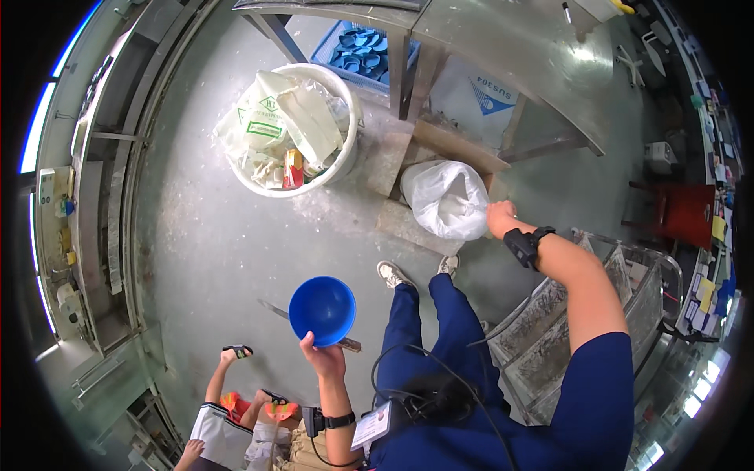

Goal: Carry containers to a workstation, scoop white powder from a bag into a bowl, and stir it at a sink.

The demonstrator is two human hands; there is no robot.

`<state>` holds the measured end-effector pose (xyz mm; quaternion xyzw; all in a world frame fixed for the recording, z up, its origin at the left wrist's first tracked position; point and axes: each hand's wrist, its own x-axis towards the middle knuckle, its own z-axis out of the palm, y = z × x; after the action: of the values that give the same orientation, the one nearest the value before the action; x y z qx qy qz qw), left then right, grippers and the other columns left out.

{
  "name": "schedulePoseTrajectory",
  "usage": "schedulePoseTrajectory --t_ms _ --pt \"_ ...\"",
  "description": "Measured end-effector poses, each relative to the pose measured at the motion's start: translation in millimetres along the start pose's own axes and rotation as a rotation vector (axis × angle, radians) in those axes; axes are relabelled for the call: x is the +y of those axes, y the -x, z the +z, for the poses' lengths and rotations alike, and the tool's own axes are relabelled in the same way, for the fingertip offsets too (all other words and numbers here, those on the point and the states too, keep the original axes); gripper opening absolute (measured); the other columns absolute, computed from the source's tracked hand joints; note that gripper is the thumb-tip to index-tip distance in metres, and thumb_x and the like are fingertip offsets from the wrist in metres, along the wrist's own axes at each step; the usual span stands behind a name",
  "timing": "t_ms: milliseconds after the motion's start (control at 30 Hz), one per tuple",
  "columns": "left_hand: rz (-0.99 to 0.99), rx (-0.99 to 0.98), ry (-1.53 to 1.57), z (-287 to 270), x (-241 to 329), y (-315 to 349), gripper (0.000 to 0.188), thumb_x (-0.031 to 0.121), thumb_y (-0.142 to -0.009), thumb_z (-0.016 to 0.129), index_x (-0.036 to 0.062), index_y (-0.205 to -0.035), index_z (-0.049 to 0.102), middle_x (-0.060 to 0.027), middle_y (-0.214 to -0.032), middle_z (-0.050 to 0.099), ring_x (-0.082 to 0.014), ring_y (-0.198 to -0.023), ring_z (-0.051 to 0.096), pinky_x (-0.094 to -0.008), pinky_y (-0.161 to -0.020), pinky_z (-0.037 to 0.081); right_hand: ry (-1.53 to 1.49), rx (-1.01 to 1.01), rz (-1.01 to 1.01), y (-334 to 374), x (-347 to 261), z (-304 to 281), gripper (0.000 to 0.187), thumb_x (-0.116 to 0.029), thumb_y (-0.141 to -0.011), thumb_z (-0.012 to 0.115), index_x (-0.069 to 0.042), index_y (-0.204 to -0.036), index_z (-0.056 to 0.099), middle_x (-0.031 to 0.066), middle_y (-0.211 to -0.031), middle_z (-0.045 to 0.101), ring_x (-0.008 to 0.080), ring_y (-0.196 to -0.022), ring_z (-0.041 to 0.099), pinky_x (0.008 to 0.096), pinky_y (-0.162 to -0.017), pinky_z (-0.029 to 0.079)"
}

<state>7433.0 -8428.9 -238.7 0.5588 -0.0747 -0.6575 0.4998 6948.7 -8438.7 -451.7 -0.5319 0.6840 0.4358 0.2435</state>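
Note:
An empty-looking blue plastic bowl (323,311) is in my left hand (323,357), with the thumb over its rim. From behind the bowl a thin metal strip sticks out on one side and a brown handle end (350,345) on the other. Whether my left hand also holds that tool, I cannot tell. My right hand (501,217) is closed on the gathered edge of a white plastic bag (440,196). The bag's mouth is partly spread, and something pale shows inside. It stands in an opened cardboard box (503,161) on the floor, ahead of my feet.
A round white bin (355,149) full of plastic wrapping stands ahead left. Under the steel table (518,39) a blue crate (363,81) holds blue pieces. Metal steps (542,326) are close on my right. Another person's hand (192,449) and legs show at lower left.

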Motion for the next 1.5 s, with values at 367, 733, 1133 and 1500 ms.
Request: schedulePoseTrajectory --t_ms 367,733,1133,1500 --pt "0.079 0.208 -0.113 -33 -47 18 0.050 0.038 -0.085 0.061 0.0081 -0.125 0.056 -0.0051 -0.123 0.063 -0.0220 -0.111 0.058 -0.0405 -0.093 0.044 0.115 0.065 0.265 -92 -162 82 0.060 -0.012 -0.085 0.062 -0.001 -0.142 0.047 0.0095 -0.087 0.071 0.0220 -0.057 0.064 0.0414 -0.038 0.042" --pt "0.142 -0.110 0.001 53 -55 66 0.066 0.051 -0.087 0.060 0.0063 -0.134 0.051 -0.0086 -0.130 0.057 -0.0265 -0.119 0.055 -0.0436 -0.098 0.045 -0.569 0.024 -0.192 -3 -24 89 0.027 -0.023 -0.090 0.059 -0.005 -0.103 0.074 0.0149 -0.099 0.074 0.0280 -0.093 0.073 0.0424 -0.073 0.059" --pt "-0.017 -0.482 0.046 90 -70 56 0.075 0.054 -0.087 0.064 0.0078 -0.143 0.047 -0.0095 -0.142 0.052 -0.0278 -0.130 0.050 -0.0444 -0.111 0.037 -1.269 -0.227 0.091 153 74 115 0.062 -0.050 -0.103 0.037 0.002 -0.087 0.066 0.0140 -0.069 0.066 0.0266 -0.060 0.064 0.0429 -0.058 0.050" --pt "-0.181 -0.315 -0.291 132 -198 -53 0.065 0.044 -0.086 0.072 0.0120 -0.134 0.041 -0.0079 -0.132 0.051 -0.0277 -0.119 0.056 -0.0528 -0.097 0.052 -1.458 -0.046 0.022 322 179 99 0.044 -0.041 -0.104 0.043 -0.002 -0.089 0.057 0.0068 -0.061 0.054 0.0204 -0.051 0.054 0.0389 -0.051 0.043"
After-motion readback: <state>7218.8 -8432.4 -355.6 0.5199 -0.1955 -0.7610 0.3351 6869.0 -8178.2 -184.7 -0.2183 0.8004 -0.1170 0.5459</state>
